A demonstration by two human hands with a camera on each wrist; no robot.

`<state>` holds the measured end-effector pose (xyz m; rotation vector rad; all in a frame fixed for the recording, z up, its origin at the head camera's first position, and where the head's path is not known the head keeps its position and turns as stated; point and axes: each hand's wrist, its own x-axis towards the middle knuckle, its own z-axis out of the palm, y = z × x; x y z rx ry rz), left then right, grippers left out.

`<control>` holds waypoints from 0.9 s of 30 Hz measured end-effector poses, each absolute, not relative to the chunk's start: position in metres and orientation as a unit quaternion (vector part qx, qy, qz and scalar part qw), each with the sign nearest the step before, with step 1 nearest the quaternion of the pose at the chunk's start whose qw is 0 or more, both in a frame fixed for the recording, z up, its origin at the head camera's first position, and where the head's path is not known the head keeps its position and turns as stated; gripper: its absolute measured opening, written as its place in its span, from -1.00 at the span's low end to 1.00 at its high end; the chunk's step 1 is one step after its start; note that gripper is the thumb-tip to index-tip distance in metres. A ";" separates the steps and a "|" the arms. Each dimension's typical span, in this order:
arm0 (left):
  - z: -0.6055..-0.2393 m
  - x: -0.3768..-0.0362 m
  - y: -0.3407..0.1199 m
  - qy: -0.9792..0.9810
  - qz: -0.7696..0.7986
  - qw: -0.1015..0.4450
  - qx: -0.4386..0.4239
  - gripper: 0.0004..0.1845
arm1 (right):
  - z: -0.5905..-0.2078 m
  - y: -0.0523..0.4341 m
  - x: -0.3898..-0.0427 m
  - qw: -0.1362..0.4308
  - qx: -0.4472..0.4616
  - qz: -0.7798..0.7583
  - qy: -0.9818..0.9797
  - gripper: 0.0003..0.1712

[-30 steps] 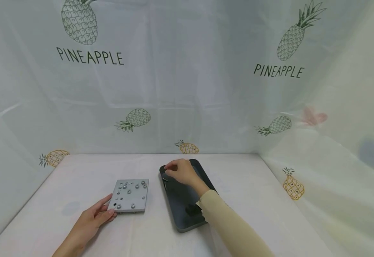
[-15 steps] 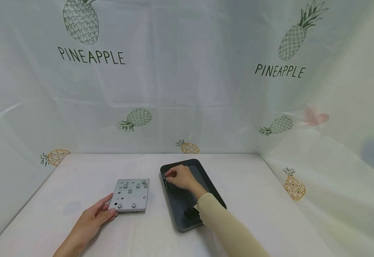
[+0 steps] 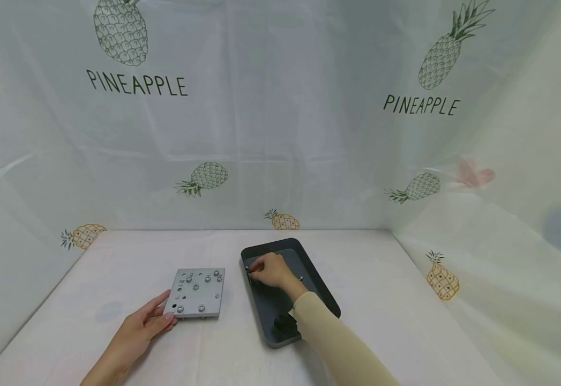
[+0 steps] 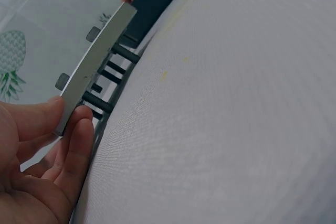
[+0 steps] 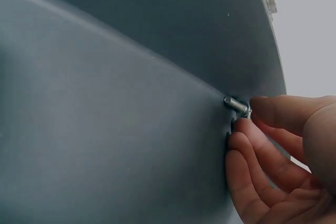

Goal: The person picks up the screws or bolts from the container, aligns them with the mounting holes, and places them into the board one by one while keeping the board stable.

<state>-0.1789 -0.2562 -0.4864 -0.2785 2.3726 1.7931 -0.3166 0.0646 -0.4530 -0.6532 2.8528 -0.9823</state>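
Observation:
A grey metal plate (image 3: 198, 295) with holes and several socket-head screws lies left of the tray. My left hand (image 3: 137, 335) grips its near left corner, thumb on top and fingers underneath. In the left wrist view, the plate (image 4: 98, 65) is seen edge-on, with threaded screw shanks (image 4: 126, 53) sticking out of its underside. My right hand (image 3: 272, 271) reaches into the dark tray (image 3: 261, 316) by its left wall. In the right wrist view, a small silver screw (image 5: 237, 105) sits at the thumb and index fingertips, which pinch its end.
A small metal piece (image 3: 300, 278) lies in the tray, right of my right hand. A black object (image 3: 285, 323), partly behind the sleeve, lies at the tray's near end. A pineapple-print curtain (image 3: 280, 134) rises behind the white table (image 3: 203, 354).
My right hand has come down from above the tray's far left corner to its left wall, slightly nearer, and its fingers have closed on the screw. My left hand and the plate stay put.

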 end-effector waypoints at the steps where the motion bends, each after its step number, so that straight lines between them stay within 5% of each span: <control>1: -0.486 -0.179 -0.256 0.791 0.600 0.078 -0.092 -0.24 | -0.454 0.064 -0.317 0.028 -0.209 -0.315 0.925 -0.89; 27: -0.485 -0.178 -0.256 0.801 0.587 0.078 -0.091 -0.25 | -0.460 0.067 -0.318 0.049 -0.178 -0.351 0.918 -0.87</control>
